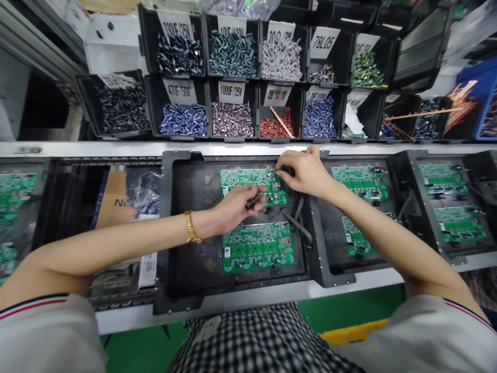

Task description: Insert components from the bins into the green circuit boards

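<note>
Two green circuit boards lie in a black tray (186, 248). Over the lower edge of the upper board (243, 177) is my left hand (236, 207), palm turned up and fingers curled around several small dark electronic components (253, 202). At that board's upper right corner, my right hand (305, 171) has thumb and forefinger pinched together. Whatever sits between those fingertips is too small to make out. Nearer to me is the lower board (258, 246), with a white label at its left and some parts fitted along its front edge.
Behind the rail (128, 149) stand two rows of black bins with labelled components, among them blue capacitors (183, 119) and red parts (274, 126). More trays with boards (361, 181) sit to the right. A cardboard box (116, 199) lies left of my tray.
</note>
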The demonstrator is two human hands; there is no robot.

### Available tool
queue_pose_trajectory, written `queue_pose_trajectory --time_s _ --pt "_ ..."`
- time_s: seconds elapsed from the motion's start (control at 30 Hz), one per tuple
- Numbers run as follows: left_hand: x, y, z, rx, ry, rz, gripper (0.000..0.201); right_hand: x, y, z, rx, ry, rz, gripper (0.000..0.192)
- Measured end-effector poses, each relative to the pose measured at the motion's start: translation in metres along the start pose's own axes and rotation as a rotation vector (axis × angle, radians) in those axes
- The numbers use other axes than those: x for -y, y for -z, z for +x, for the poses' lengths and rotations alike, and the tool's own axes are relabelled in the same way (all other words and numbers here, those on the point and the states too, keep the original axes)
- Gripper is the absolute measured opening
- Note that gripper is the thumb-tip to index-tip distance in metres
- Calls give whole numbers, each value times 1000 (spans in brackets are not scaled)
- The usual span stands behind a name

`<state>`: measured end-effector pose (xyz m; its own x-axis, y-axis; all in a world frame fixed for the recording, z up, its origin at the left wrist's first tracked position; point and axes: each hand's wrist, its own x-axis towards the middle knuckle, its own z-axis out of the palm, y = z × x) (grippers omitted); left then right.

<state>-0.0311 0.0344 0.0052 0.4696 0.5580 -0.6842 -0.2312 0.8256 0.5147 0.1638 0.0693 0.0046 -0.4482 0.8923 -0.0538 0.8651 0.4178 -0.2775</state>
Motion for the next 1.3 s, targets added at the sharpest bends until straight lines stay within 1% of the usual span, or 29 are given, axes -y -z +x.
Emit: queue_pose_trajectory --time_s 0.07,0.17,0.37,0.53,0.73,0.9,1.0,1.13,1.2,1.3 --pt "2 2 -1 19 -20 58 22 -10 -6 4 16 24 5 17" --pt "3 4 0 29 -44 106 28 -13 -11 6 28 56 0 17" --pt "4 7 0 3 -26 7 17 -7 -10 5 19 28 -59 19" --pt "9 7 -4 6 20 -28 18 -8 -9 5 40 53 -54 21" --pt "12 7 -4 3 25 -48 16 -10 -10 4 44 76 -56 21" --pt "12 8 -4 33 19 -44 13 -12 -11 5 23 85 -65 22" --pt "13 10 -2 38 18 -41 13 -9 -12 5 22 99 -108 22" --pt "14 11 -2 43 27 -58 15 -1 -12 4 20 101 -239 25" --pt "13 10 -5 27 35 -71 17 1 -12 5 38 114 -289 26" --pt "13 8 -11 -7 68 -76 25 2 -10 6 66 114 -306 26"
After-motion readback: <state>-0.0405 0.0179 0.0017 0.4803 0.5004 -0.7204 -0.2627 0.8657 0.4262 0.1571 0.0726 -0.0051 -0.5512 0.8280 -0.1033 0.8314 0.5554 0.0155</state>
